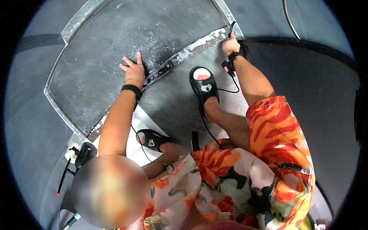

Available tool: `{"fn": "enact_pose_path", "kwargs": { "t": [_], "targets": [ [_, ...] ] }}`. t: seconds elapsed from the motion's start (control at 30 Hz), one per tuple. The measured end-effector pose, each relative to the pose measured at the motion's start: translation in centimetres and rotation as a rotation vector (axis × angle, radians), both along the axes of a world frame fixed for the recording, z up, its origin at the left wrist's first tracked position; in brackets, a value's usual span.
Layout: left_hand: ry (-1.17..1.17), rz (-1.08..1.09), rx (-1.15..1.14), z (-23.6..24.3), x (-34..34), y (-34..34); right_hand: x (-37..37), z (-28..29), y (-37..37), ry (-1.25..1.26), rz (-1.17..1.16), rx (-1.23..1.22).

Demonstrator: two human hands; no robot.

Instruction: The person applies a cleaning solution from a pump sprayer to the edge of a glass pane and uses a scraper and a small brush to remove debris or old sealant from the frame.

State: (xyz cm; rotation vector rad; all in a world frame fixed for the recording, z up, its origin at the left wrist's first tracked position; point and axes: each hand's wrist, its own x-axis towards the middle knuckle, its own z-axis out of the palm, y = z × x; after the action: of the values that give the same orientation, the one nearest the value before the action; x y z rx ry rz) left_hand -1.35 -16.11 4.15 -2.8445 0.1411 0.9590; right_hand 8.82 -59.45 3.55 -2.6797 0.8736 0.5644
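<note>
My left hand rests with spread fingers on a dark grey, metal-edged panel, just beyond its near strip. That strip runs diagonally up to the right, streaked with white residue. At its right end, my right hand is closed on a narrow black object, too small to identify clearly, beside the panel's metal corner. A black band circles each wrist, and the right one carries a small wired device.
My sandalled feet stand below the panel on a grey and white surface. At lower left are a white cylinder and black fittings. A dark curved wall surrounds the right side; a hose hangs at top right.
</note>
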Motion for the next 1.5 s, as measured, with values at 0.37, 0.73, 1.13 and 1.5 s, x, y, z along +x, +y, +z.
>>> {"fn": "enact_pose_path", "kwargs": {
  "t": [0.37, 0.73, 1.13, 1.5],
  "targets": [
    [0.018, 0.219, -0.091, 0.2, -0.2, 0.1, -3.8, 2.0, -1.4, -0.112, 0.166, -0.123],
    [-0.09, 0.182, -0.068, -1.2, -0.9, 0.7, -8.9, 2.9, 1.4, -0.08, 0.58, 0.095],
    [-0.109, 0.145, -0.082, 1.6, -1.6, 0.3, -10.1, 6.8, 6.5, 0.195, 0.773, 0.292],
    [-0.233, 0.2, -0.177, -0.1, -3.5, 2.1, -6.7, -2.8, -4.7, -0.072, 0.958, 0.405]
  ]
}}
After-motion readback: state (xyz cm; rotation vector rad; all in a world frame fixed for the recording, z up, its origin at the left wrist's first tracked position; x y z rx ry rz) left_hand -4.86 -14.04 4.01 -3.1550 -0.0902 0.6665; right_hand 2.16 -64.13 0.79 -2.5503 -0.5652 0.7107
